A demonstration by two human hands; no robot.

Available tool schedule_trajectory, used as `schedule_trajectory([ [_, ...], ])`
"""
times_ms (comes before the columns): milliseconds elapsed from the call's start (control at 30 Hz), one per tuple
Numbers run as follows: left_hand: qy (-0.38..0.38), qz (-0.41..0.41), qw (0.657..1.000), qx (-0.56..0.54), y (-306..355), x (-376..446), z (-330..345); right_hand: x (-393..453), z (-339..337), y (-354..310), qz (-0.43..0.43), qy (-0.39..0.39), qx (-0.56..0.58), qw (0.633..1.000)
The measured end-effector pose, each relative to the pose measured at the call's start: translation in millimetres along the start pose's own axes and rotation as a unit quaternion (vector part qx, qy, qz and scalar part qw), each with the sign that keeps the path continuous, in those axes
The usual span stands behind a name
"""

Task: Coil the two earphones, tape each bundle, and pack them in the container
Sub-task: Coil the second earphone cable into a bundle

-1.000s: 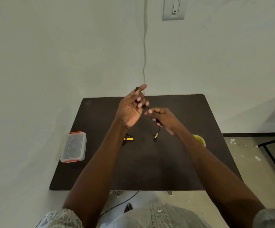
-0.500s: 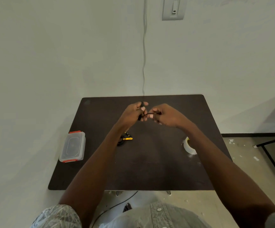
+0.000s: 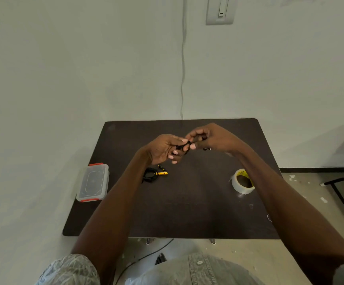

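Hands have dropped lower; loose tail gone. My left hand (image 3: 167, 150) is gripping the thin black earphone cord (image 3: 184, 145) above the dark worktop (image 3: 187, 212), my right hand (image 3: 207, 137) pinching its last turn. First coil nearly closed; tape next.

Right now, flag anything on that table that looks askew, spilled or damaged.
Nothing stands out. Both hands, left and right, hold the black earphone cord; the other earphone bundle, closed container and tape roll sit apart on the table.
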State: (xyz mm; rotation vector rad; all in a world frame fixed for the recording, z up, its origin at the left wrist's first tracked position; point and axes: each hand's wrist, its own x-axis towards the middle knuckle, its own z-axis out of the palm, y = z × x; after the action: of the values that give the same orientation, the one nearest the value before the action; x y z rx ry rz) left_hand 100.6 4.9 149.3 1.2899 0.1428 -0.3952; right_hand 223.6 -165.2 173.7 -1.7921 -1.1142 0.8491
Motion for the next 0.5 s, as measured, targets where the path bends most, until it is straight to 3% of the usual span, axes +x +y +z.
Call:
schedule_trajectory([
  [167,-0.049,0.003,0.997,-0.052,-3.4,-3.2,-3.5,-3.1,9.5,3.6,0.004,0.006,0.07,0.998],
  [267,-0.039,0.016,0.997,-0.06,-9.8,-2.6,-5.8,-3.7,13.3,2.3,0.01,0.028,0.046,0.999],
  [400,0.066,0.059,0.995,-0.055,-10.6,0.9,-1.9,1.3,17.2,3.3,0.019,0.064,-0.027,0.997],
  [500,0.162,0.09,0.983,0.015,-6.7,6.2,4.0,5.5,19.6,2.3,0.013,0.102,-0.06,0.993],
])
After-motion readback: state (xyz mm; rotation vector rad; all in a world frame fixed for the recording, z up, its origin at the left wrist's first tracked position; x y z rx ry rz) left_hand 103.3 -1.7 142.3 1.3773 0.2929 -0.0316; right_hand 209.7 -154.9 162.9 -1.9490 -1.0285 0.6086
